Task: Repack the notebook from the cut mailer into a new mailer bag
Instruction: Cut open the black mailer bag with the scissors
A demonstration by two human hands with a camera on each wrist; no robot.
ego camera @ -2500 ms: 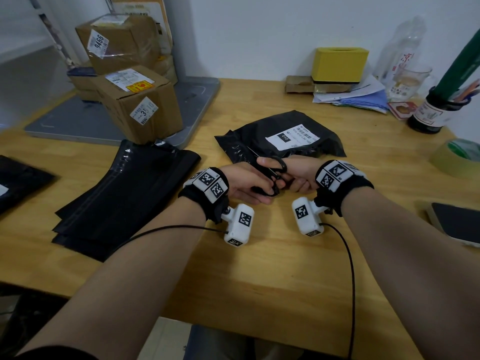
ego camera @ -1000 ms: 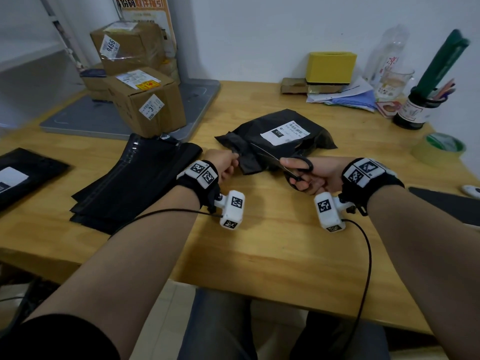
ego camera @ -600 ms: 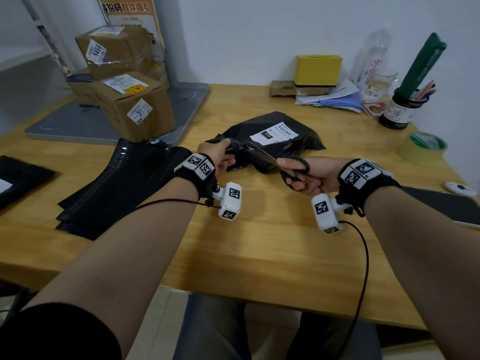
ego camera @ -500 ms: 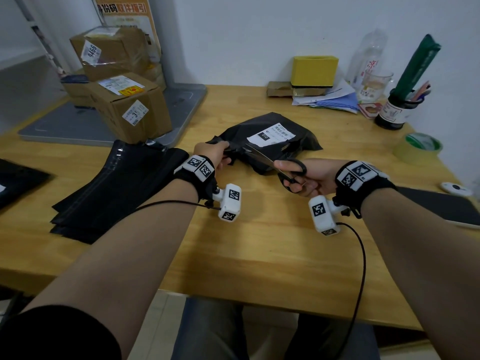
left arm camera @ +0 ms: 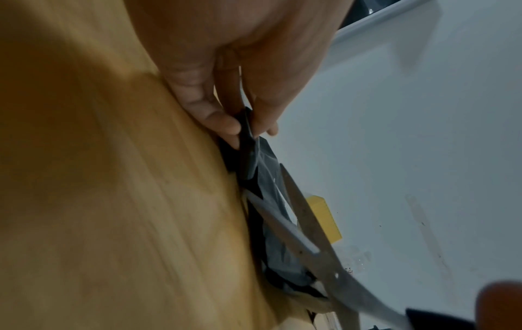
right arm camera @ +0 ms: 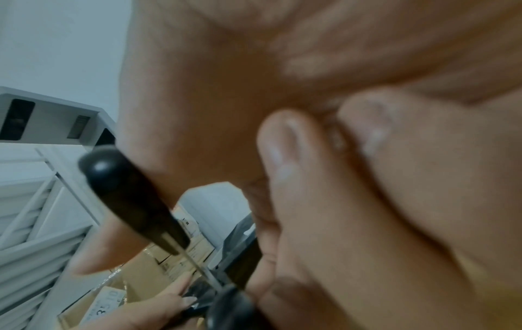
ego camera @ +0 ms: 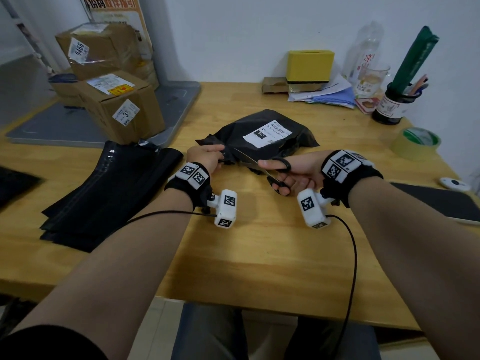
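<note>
- Gripping the scissors (ego camera: 270, 170), your right hand (ego camera: 298, 172) has its thumb through one black loop and its fingers curled through the other; the blades stand apart.
- Your left hand (ego camera: 205, 157) pinches a corner of the mailer (ego camera: 262, 136) between thumb and fingers (left arm camera: 217, 116), lifting that corner off the table (ego camera: 259, 255).
- In the left wrist view the blades straddle the mailer's edge just beyond the pinch.
- The mailer lies mid-table, white label up; the notebook is hidden and cannot be made out.
- A stack of new bags (ego camera: 114, 193) lies flat to your left.
- Farther left, boxes (ego camera: 119, 110) sit on a grey tray (ego camera: 179, 100).
- At the far edge stand a yellow box (ego camera: 310, 64), a jar (ego camera: 389, 105) and a tape roll (ego camera: 415, 142).
</note>
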